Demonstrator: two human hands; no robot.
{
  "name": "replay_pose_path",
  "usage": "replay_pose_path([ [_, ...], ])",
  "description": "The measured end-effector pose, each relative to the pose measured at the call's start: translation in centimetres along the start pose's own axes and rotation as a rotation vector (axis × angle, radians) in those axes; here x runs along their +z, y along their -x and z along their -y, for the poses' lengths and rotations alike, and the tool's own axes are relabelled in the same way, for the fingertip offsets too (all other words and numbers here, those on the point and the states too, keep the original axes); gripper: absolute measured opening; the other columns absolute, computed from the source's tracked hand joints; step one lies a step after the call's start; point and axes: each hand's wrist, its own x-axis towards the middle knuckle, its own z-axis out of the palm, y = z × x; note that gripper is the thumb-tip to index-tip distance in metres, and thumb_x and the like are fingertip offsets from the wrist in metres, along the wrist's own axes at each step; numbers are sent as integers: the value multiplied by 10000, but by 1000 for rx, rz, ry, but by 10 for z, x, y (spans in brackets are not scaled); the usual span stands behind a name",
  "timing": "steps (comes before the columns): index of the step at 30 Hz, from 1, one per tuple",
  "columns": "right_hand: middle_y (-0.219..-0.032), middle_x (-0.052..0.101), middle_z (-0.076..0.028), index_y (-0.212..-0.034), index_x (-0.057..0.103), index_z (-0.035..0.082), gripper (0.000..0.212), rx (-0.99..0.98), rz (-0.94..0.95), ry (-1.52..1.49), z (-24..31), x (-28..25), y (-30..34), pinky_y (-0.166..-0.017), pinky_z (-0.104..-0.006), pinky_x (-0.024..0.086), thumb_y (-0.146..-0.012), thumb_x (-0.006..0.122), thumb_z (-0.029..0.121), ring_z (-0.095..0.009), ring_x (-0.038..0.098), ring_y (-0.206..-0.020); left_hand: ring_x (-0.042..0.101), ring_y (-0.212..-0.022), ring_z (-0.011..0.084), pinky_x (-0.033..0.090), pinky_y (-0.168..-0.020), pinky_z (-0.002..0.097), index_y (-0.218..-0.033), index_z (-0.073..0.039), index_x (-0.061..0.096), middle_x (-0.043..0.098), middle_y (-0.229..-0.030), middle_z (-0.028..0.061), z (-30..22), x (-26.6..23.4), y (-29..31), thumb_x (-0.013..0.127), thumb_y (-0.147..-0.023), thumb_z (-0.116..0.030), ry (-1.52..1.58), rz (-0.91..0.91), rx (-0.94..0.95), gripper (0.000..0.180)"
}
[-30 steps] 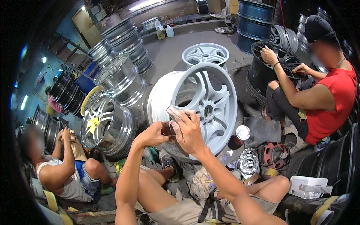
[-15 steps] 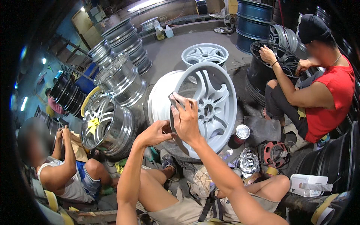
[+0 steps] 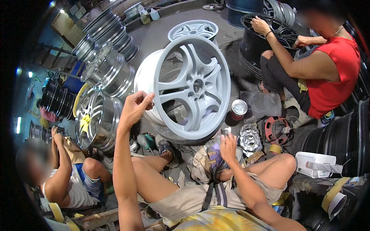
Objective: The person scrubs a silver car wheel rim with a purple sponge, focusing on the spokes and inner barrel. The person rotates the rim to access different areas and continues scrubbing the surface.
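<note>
Two pale grey spoked wheel faces (image 3: 179, 85), one silver-lidded can (image 3: 238, 111), one white container (image 3: 308, 159) and one green tool (image 3: 146, 142) are counted.

You're in beige shorts (image 3: 165, 202), dark straps (image 3: 208, 196) down front, yellow-white mottled shirt (image 3: 219, 222), dark shoe (image 3: 166, 148); left hand (image 3: 135, 108), right hand (image 3: 228, 147) bare.

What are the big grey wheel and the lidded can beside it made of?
Big grey wheel: perhaps cast metal, from its sculpted shape; the even matte surface looks like primer or paint.

Lidded can: probably metal, its lid shiny and silvery.
</note>
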Motion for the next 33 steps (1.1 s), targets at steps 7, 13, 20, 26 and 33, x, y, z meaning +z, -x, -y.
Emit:
replay_pose_path([
  [7, -1149, 613, -247, -1157, 704, -23, 374, 129, 168, -134, -28, 30, 41, -986, -505, 453, -1048, 562, 306, -450, 584, -1104, 492, -561, 114, 410, -533, 342, -688, 69, 661, 569, -550, 100, 1, 9, 5, 795, -914, -467, -535, 22, -38, 597],
  [13, -1175, 599, -236, -1257, 707, 43, 442, -71, 540, -126, -12, 76, 105, -993, -488, 466, -976, 687, 384, -408, 589, -1142, 512, -575, 253, 423, -556, 395, -702, 14, 624, 548, -632, 144, -33, 50, 41, 777, -931, -274, -744, -104, 327, 399],
  [20, -1141, 630, -263, -1095, 703, 1, 425, 3, 412, 208, -85, 71, 62, -956, -518, 509, -924, 749, 388, -445, 626, -1094, 604, -1139, 299, 379, -1148, 473, -950, 18, 739, 658, -1029, 146, 26, 106, 77, 679, -943, -242, -1224, 349, 635, 267],
  [26, -1135, 617, -248, -1119, 672, 21, 374, 302, 343, 436, -89, 95, 49, -920, -538, 531, -858, 807, 252, -461, 629, -1060, 550, -1243, 319, 331, -1189, 527, -1312, 48, 633, 604, -1201, 151, 46, 151, 99, 548, -978, -241, -1860, 477, 553, 450],
  [33, -955, 650, -224, -985, 623, 14, 258, 227, 240, -14, -92, 97, 50, -832, -519, 503, -835, 779, 153, -437, 647, -898, 542, -1226, 415, 374, -1088, 612, -1300, 22, 693, 606, -1221, 192, 34, 204, 101, 590, -964, -285, -1976, 640, 297, 467],
])
